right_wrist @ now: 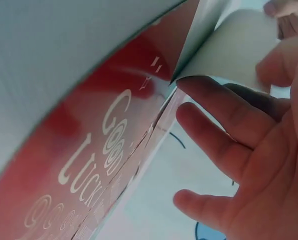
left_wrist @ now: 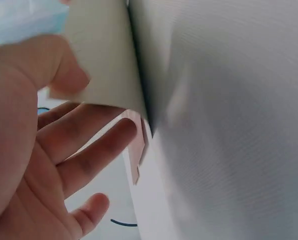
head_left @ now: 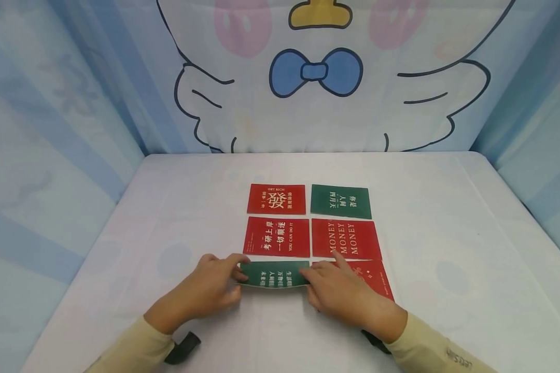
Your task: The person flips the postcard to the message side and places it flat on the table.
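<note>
A green card (head_left: 274, 273) with white Chinese characters has its near edge lifted and bent, in the nearest row of cards. My left hand (head_left: 217, 284) pinches its left end. My right hand (head_left: 340, 295) pinches the right end. In both wrist views the card's pale underside (left_wrist: 101, 60) curves up between thumb and fingers, its far edge low at the table. Right beside it, a red card (right_wrist: 124, 115) reading "GOOD LUCK" lies flat, partly hidden under my right hand in the head view. Just beyond lie a red "YOU CAN DO IT" card (head_left: 256, 237) and a red "MONEY" card (head_left: 366, 241).
At the back of the group are a red "GET RICH" card (head_left: 256, 199) and another green card (head_left: 319, 201). They lie on a white-covered table (head_left: 448, 217). A printed curtain (head_left: 315, 122) with a blue bow stands behind it, and blue curtains flank both sides.
</note>
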The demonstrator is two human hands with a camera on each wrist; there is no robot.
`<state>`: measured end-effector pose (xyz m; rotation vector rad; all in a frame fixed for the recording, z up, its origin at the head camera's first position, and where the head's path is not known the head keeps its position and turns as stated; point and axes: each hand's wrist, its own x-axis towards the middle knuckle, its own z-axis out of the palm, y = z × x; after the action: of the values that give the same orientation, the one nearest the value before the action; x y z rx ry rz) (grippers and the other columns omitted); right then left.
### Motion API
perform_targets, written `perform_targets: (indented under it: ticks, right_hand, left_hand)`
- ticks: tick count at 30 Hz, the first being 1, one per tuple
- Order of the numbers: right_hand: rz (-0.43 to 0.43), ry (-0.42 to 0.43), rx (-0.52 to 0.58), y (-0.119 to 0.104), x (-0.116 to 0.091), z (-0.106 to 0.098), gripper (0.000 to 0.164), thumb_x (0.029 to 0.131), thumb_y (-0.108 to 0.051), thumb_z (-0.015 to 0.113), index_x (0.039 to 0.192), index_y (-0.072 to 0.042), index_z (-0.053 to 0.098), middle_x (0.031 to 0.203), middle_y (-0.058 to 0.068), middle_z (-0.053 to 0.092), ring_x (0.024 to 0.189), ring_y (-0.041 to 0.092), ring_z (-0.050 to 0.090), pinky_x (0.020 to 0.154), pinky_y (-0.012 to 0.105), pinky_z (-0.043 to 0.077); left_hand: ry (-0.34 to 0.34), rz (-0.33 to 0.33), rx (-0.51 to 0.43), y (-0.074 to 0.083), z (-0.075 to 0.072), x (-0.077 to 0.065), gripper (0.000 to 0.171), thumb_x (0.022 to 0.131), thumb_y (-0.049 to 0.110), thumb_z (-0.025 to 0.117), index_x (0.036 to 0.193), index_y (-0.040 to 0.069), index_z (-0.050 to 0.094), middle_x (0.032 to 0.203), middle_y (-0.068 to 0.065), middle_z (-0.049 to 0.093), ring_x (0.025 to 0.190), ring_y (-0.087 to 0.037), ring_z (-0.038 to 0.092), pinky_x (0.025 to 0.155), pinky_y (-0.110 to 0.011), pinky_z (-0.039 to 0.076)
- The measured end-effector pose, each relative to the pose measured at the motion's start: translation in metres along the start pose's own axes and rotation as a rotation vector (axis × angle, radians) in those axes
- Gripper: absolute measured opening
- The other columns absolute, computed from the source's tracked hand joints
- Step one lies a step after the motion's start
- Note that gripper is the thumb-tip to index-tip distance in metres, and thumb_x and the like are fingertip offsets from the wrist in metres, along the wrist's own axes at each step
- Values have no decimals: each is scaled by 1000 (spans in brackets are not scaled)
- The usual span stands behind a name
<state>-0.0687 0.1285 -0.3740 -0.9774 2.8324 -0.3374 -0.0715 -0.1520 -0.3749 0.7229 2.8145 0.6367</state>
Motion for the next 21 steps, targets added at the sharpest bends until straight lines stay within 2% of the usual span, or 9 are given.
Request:
perform_targets:
  ticks: [3, 8, 11, 15, 18, 21]
  right_hand:
    - [20, 18, -18, -1, 4, -2, 51, 82, -24, 81, 126, -5, 64, 114, 8, 70, 110, 28, 64, 107, 64, 32]
    - [35, 72, 8, 1, 8, -8, 51, 77, -20, 85, 120, -3, 65, 108, 7, 71, 105, 26, 66, 108, 62, 32]
    - [26, 143, 46, 3, 9, -12, 48, 75, -18, 87, 115, -4, 64, 96, 4, 70, 92, 21, 68, 107, 57, 37]
    - [37, 214, 173, 7, 8, -14, 49, 76, -14, 86, 115, -5, 57, 84, -2, 65, 71, 9, 63, 86, 39, 56]
    - [54, 241, 273, 10, 6, -13, 54, 79, -12, 83, 121, -6, 50, 83, -5, 64, 67, 3, 60, 70, 29, 58]
    - [54, 264, 326, 10, 5, -12, 56, 82, -11, 81, 125, -6, 46, 86, -3, 67, 71, 6, 66, 72, 29, 58]
  left_hand:
    - [92, 8, 35, 0, 2, 1, 44, 82, 6, 77, 121, 6, 57, 91, 9, 74, 96, -10, 68, 93, -50, 39]
    - [181, -25, 44, 2, 6, 3, 45, 79, 3, 81, 118, 7, 58, 89, 6, 69, 90, -15, 65, 94, -45, 44]
    - [224, -33, 23, 4, 7, 2, 46, 80, 0, 80, 119, 6, 55, 91, 0, 66, 82, -15, 61, 84, -35, 52]
    - [304, -12, -33, 3, 8, 0, 51, 81, -3, 79, 121, 5, 47, 89, -5, 65, 75, -14, 58, 69, -27, 55]
    - [363, 22, -81, 1, 7, -1, 56, 80, -5, 79, 123, 5, 43, 86, -4, 63, 74, -14, 58, 68, -26, 54]
    - [381, 6, -127, -1, 5, -1, 57, 80, -5, 80, 124, 4, 45, 90, -4, 61, 75, -13, 56, 68, -24, 53]
